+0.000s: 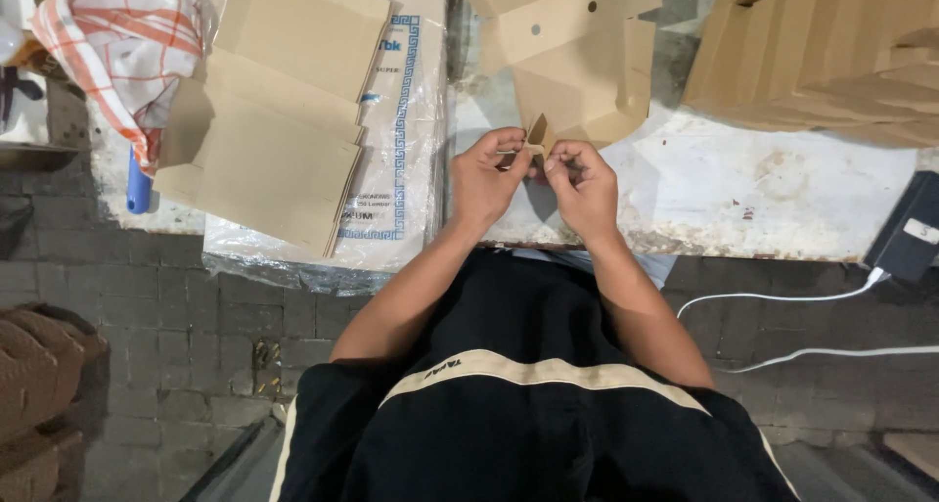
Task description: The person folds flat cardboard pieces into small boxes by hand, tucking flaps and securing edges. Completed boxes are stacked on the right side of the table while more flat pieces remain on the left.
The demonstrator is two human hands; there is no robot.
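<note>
My left hand (486, 177) and my right hand (583, 183) meet at the near edge of a white worktop (743, 179). Both pinch a small corner flap of a flat brown cardboard cut-out (577, 62) that lies on the worktop and stretches away from me. The fingertips of both hands close on that flap, almost touching each other. The cut-out has two small round holes near its top. My forearms rest over my lap in black shorts with a cream stripe.
A stack of flat cardboard pieces (274, 120) lies on a plastic-wrapped pack (401, 169) at the left. More cardboard stacks (831, 52) are at the top right. A checked cloth (122, 42), a phone (915, 233) with white cables (782, 296), and brick floor (196, 316) surround me.
</note>
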